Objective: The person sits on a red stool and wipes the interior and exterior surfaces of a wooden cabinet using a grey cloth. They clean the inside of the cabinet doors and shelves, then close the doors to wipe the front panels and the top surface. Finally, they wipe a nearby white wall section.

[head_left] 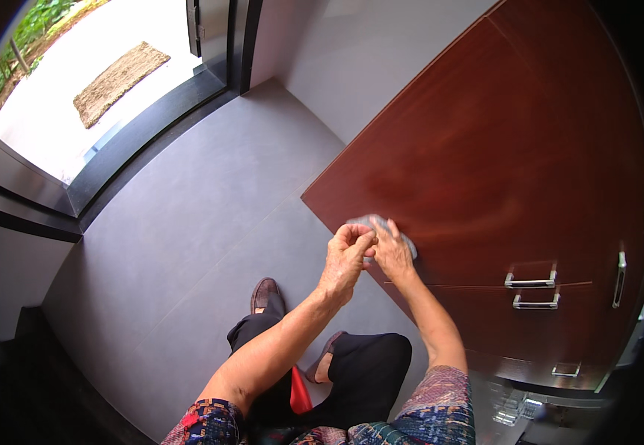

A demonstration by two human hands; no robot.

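Beside a dark red wooden cabinet (485, 148), near its lower left corner, a person is crouching on the grey tiled floor (210, 193) and pressing a pale grey cloth (381, 222) against the cabinet's face; the right hand (394, 252) is lying flat on the cloth, fingers spread narrow and pinning it to the wood; the left hand (345, 256) is curling into a loose fist just beside it, fingertips gripping the cloth's near edge; both hands are touching. Judging by the pose, the wiping step is under way at this low corner, and the next stroke is likely calling for a firm, even push across the panel toward the chrome handles (531, 282), well apart to the right; bunching of the cloth could be a risk. Behind, an open doorway is showing a woven doormat (118, 80) on bright paving.
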